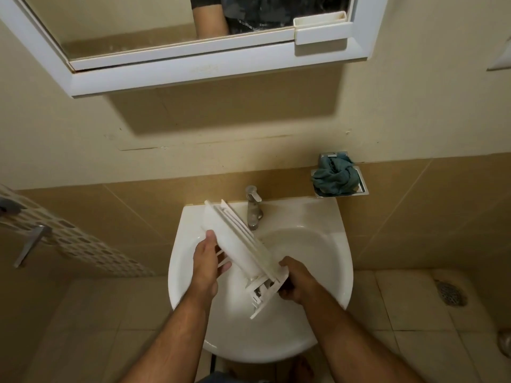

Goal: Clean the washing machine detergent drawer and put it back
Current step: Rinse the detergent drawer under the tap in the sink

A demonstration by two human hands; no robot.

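A beige bathroom wall (276, 128) filled the far part of the view, with tan tiles along its lower band. High on it hung a white-framed mirror cabinet (193, 70), whose glass caught a person's arm and dark shirt. Below stood a white washbasin (343, 261), fixed against the tiles, with pale floor tiles on either side of it. A perforated white panel (83, 244) slanted in from the left edge. On the far rim of the basin stood a chrome tap (253, 208). To the right of the tap, a metal wall dish (362, 187) carried a crumpled blue-green cloth (334, 175). A round floor drain (449, 293) lay at the near right.

The white detergent drawer (237, 244) was held over the basin bowl, tilted on its side and lying diagonally: its far end reached up and left, close beside the tap, and its front panel pointed near and right. It sat between the two hands, above the bowl and not resting in it.

The left hand (206, 268) lay along the drawer's left flank, thumb stretched up against the side and fingers extended under the body, supporting it. The right hand (296, 283) was at the drawer's near end, its fingers curled round the front panel edge in a firm grip.
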